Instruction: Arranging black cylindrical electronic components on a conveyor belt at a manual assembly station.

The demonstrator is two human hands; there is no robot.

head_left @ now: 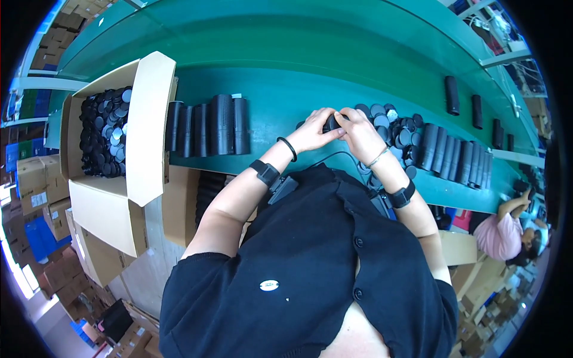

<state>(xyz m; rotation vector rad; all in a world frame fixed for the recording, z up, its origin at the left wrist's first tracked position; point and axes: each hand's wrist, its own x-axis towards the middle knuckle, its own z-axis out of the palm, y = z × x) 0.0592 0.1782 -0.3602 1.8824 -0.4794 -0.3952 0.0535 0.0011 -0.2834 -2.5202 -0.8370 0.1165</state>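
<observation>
My left hand (316,131) and my right hand (361,137) meet over the green bench. Their fingers close around a dark, rounded black piece (332,123). Fingers cover most of it, so I cannot tell whether it is a tube end or a cap. Just right of my right hand lies a loose heap of round black discs (403,136). Beyond the heap, a row of black ribbed tubes (444,152) lies side by side. More black tubes (222,125) are lined up to the left of my left hand.
An open cardboard box (150,128) full of black discs (106,134) stands at the left. Several single tubes (452,95) lie farther back on the green bench (286,89). Another person (504,235) works at the far right. Stacked cartons (45,179) fill the left background.
</observation>
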